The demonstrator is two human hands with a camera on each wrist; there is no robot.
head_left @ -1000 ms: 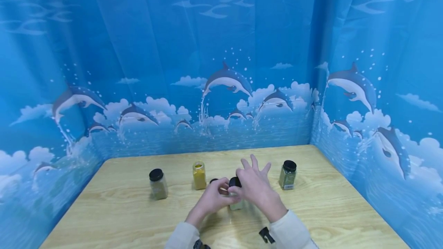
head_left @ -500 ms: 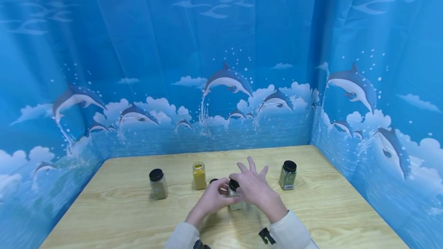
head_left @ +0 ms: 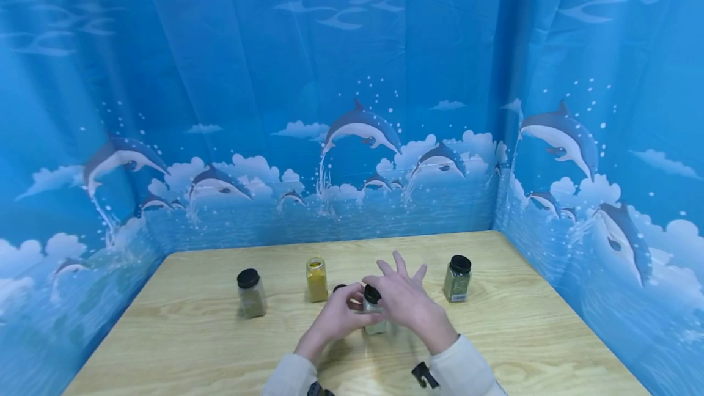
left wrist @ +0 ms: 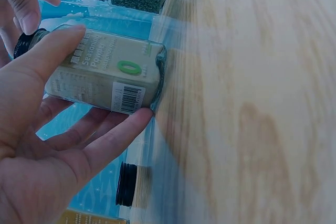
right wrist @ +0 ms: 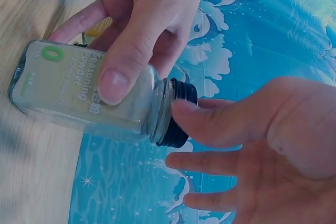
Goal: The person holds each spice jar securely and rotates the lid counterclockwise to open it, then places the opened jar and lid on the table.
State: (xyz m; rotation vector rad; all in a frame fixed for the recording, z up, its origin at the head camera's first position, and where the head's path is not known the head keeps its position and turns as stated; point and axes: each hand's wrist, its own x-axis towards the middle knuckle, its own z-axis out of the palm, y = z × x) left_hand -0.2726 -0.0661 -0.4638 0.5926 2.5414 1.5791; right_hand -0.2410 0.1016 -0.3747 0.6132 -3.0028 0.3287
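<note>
Head view: seasoning jar [head_left: 376,327] partly out of sight behind left hand [head_left: 340,315]

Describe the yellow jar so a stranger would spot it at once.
On the wooden table, look toward the back, below the dolphin curtain. Beyond the person's left hand stands the yellow jar. It alone is yellow and uncapped; the held jar, the far-left jar and the green jar wear black caps.
</note>
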